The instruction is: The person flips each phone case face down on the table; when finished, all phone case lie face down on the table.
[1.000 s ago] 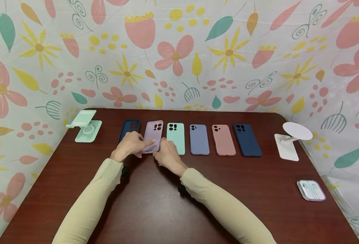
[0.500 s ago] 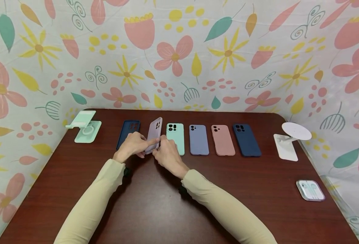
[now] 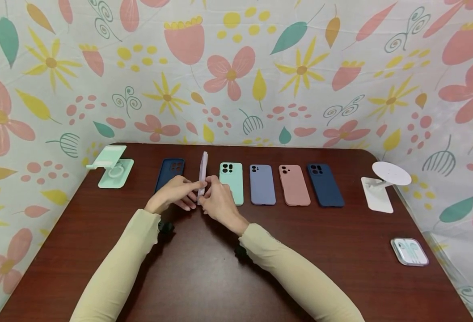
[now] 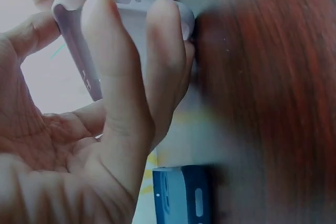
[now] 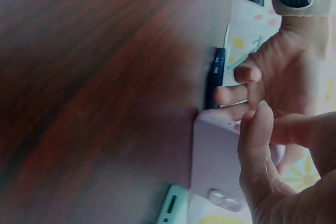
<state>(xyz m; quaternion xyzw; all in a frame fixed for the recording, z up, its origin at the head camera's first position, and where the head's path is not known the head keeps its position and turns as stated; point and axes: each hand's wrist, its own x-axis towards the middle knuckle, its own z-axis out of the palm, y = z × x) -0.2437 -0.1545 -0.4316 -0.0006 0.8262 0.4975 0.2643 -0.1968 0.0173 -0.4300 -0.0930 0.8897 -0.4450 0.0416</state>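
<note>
Lilac phone case point(image 3: 202, 174) stood up on its edge!
Left hand point(image 3: 174, 193) and right hand point(image 3: 219, 202) both pinched it, seemingly touching the table point(image 3: 204, 268), between the navy case point(image 3: 170, 172) and mint case point(image 3: 231, 181).

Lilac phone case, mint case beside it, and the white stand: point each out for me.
lilac phone case point(image 3: 202, 172), head view, on its upturned side edge above the fingers.
mint case point(image 3: 231, 176), head view, middle of its flat back.
white stand point(image 3: 391, 173), head view, on its round top disc.

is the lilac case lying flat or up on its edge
Up on its edge: the lilac case shows only a thin sliver, pinched between the left hand and right hand.
</note>
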